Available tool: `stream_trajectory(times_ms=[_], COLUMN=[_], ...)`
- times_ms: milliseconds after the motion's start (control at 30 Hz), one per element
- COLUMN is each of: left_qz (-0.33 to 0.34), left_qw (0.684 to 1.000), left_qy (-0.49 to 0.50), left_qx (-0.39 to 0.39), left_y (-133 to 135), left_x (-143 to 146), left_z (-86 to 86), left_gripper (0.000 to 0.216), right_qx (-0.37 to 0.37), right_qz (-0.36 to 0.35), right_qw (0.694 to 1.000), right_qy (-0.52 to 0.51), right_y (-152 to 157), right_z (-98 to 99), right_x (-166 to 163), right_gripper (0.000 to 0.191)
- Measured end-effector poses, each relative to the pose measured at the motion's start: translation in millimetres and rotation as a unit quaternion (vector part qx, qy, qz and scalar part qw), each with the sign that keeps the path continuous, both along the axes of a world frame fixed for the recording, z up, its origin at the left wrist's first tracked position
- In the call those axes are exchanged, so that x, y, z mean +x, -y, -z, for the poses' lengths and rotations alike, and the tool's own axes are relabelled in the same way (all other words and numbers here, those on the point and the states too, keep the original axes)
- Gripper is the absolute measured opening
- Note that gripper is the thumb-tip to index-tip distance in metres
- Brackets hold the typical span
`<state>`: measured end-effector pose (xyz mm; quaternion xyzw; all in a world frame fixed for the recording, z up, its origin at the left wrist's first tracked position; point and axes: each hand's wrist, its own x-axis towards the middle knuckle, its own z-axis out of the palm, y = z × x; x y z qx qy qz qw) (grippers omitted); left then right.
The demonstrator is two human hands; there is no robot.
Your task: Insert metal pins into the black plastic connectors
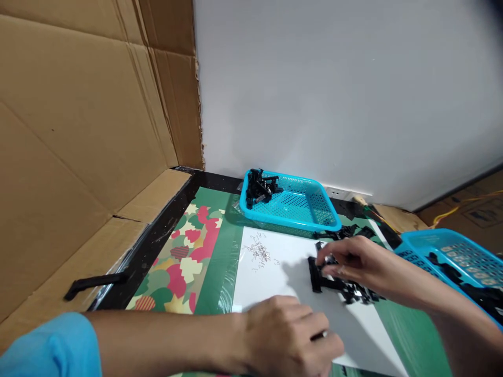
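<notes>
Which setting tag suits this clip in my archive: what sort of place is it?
Probably a small-parts work area: blue baskets hold black pieces, more lie loose, and tiny thin bits are scattered on a white sheet.

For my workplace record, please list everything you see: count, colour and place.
Wall: one, pale grey, behind
Cardboard: several pieces, brown, left and far right
Table: one, black, below
Covering: one, green, on the table
Patterned paper: one, multicoloured, left
Sheet: one, white, centre
Baskets: two, blue, by the wall and at right
Black parts: many, black, in both baskets and heaped on the sheet
Long piece: one, black, far left
Thin wire bits: many, dark, on the sheet
Socket: one or more, white, on the wall
Cable: at least one, yellow, far right
Sleeve: one, blue, lower left
Left hand: one, bottom centre
Right hand: one, over the heaped parts
</notes>
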<state>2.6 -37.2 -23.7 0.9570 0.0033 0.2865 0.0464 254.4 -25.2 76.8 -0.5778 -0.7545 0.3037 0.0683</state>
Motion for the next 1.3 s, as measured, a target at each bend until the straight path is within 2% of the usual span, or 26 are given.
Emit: stream_trajectory(times_ms=[133,267,367,467,633,833,933,1000,1067,1167,1233,1300], left_qz=[0.032,0.035,0.032,0.029,0.036,0.037,0.029,-0.007,-0.055,-0.105,-0.109,-0.093], left_qw=[0.999,0.999,0.999,0.999,0.999,0.999,0.994,0.978,0.947,0.882,0.840,0.811], left_qy=[0.013,0.007,0.030,0.036,-0.012,-0.027,-0.049,-0.070,-0.063,-0.007,0.040,0.072], left_qx=[0.024,0.026,0.026,0.027,0.023,-0.017,-0.092,-0.195,-0.310,-0.459,-0.531,-0.574], left_y=[2.9,3.6,3.9,4.6,5.3,3.4,-0.5,-4.6,-9.8,-18.7,-24.0,-27.6], left_x=[-0.5,-1.0,0.4,1.7,0.3,-2.8,-4.8,-6.1,-6.5,-4.6,-2.3,-0.4], left_z=[5.8,4.6,6.7,9.5,8.4,5.0,-5.5,-15.0,-22.7,-26.9,-26.0,-24.5], left_gripper=[0.009,0.012,0.014,0.015,0.021,0.017,0.015,0.013,0.015,0.017,0.014,0.015], right_qx=[0.063,0.055,0.032,0.015,0.018,0.024,0.033,0.042,0.062,0.084,0.087,0.091], right_qz=[0.023,0.031,0.037,0.034,-0.004,-0.001,0.029,0.056,0.087,0.116,0.119,0.121], right_qw=[0.998,0.998,0.999,0.999,1.000,0.999,0.993,0.980,0.961,0.943,0.942,0.943], right_qy=[0.003,-0.005,-0.007,0.003,-0.009,-0.037,-0.112,-0.188,-0.255,-0.301,-0.302,-0.295], right_y=[-21.5,-34.0,-38.7,-39.1,-33.4,-25.4,-20.7,-15.8,-8.8,4.0,11.6,16.8], right_z=[16.0,37.0,43.7,44.7,42.7,31.7,29.0,29.1,29.7,32.9,37.9,44.7], right_x=[-35.8,-66.6,-76.1,-79.5,-79.6,-61.9,-43.6,-31.1,-21.7,-16.1,-16.8,-19.2], right_gripper=[0.019,0.014,0.009,0.009,0.011,0.018,0.027,0.031,0.031,0.030,0.029,0.028])
